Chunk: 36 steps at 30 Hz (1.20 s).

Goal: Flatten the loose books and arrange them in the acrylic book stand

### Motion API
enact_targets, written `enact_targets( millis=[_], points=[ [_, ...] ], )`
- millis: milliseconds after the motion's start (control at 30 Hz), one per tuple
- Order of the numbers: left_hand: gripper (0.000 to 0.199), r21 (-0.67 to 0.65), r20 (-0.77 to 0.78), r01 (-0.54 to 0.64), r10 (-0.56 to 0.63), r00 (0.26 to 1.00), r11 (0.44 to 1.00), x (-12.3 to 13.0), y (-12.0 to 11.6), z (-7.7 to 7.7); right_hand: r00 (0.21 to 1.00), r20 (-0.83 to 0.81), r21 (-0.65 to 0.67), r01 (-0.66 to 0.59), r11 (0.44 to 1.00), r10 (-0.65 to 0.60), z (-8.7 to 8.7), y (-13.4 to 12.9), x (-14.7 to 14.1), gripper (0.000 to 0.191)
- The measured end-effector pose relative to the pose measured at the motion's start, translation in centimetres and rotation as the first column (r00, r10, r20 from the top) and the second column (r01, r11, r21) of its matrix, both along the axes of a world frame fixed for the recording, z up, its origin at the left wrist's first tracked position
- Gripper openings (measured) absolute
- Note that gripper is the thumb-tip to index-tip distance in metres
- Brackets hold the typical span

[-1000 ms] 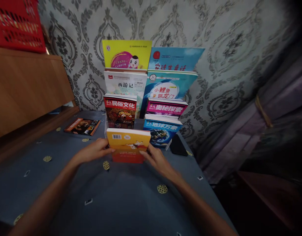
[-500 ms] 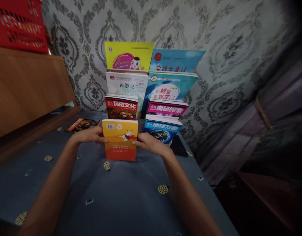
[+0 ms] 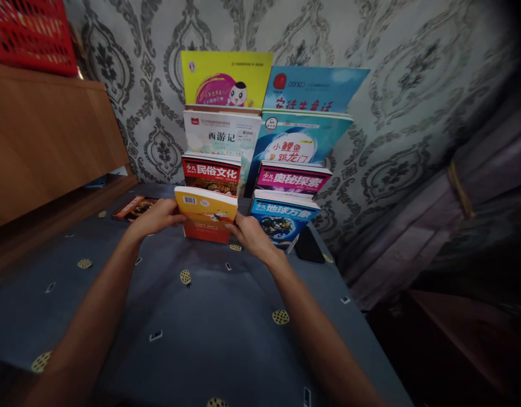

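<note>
Both hands, left (image 3: 159, 217) and right (image 3: 248, 232), grip the orange book (image 3: 206, 216) between them, red book (image 3: 211, 174) just beyond their grip

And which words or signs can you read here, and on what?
"西游记": white book
"小鲤鱼跳龙门": teal book
"安徒生童话": blue book
"少儿 民俗文化": red book
"少儿 奥秘探索": magenta book
"少儿 地球万象": globe book
Too small or blurred: other print, including on the yellow-green book, orange book, flat book and tablecloth.
</note>
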<state>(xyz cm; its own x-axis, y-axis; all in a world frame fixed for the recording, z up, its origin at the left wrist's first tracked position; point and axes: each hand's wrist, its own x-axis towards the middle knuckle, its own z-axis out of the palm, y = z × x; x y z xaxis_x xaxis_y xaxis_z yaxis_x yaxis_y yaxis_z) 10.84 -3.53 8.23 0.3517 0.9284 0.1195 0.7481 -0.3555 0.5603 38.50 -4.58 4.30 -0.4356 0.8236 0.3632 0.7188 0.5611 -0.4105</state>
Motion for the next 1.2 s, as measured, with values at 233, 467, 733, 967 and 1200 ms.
enact_targets(
  millis=[233, 467, 733, 967, 1200],
  points=[
    [0.029, 0.237, -0.041, -0.067, 0.078, 0.996, 0.969, 1.0, -2.0, 1.8, 0.994, -0.098, 0.096, -0.027, 0.995, 0.036, 1.0, 0.0, 1.2, 0.018],
    [0.021, 0.474, -0.092, -0.172, 0.243, 0.966, 0.864, 2.1, -3.2, 2.6, 0.994, -0.104, 0.279, 0.046, 0.959, -0.017, 1.8, -0.5, 1.4, 0.014],
    [0.015, 0.455, -0.124, -0.174, 0.256, 0.959, 0.873, 2.8, -3.3, 2.5, 0.992, -0.128, 0.216, 0.017, 0.976, 0.011, 1.7, -0.2, 1.6, 0.026],
    [0.016, 0.357, -0.162, -0.132, 0.201, 0.966, 0.925, 2.7, -2.8, 2.2, 0.997, -0.071, 0.073, 0.015, 0.997, -0.01, 1.5, 0.0, 1.4, 0.032],
    [0.023, 0.311, -0.132, -0.142, 0.191, 0.973, 0.94, 2.4, -1.2, 0.4, 0.996, -0.022, 0.032, 0.091, 0.995, -0.091, 0.3, 0.2, 0.2, 0.028]
  ],
)
